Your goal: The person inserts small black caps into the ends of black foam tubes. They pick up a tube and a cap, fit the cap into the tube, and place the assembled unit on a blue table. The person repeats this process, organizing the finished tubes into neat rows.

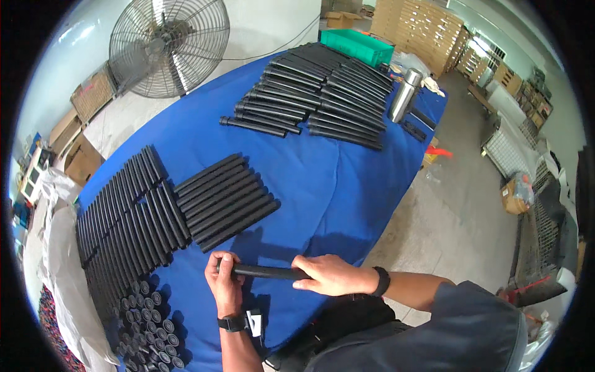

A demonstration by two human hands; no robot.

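Note:
A black tube point(268, 271) lies level between my two hands, over the near edge of a table with a blue cloth point(304, 177). My left hand point(223, 280) is closed around its left end, the thumb on top. Its right end is gripped by my right hand point(328, 274), which hides that tip. Just beyond my left hand several similar tubes point(226, 199) lie side by side. More tubes point(127, 217) fill the left side in rows. Round black ridged caps point(150, 322) stand in a cluster at the lower left.
Long black tubes with collared ends point(319, 93) are stacked at the far side. Near them are a green bin point(356, 46) and a steel flask point(406, 96). A large fan point(168, 46) stands behind the table. White sheeting point(65, 279) hangs at the left edge.

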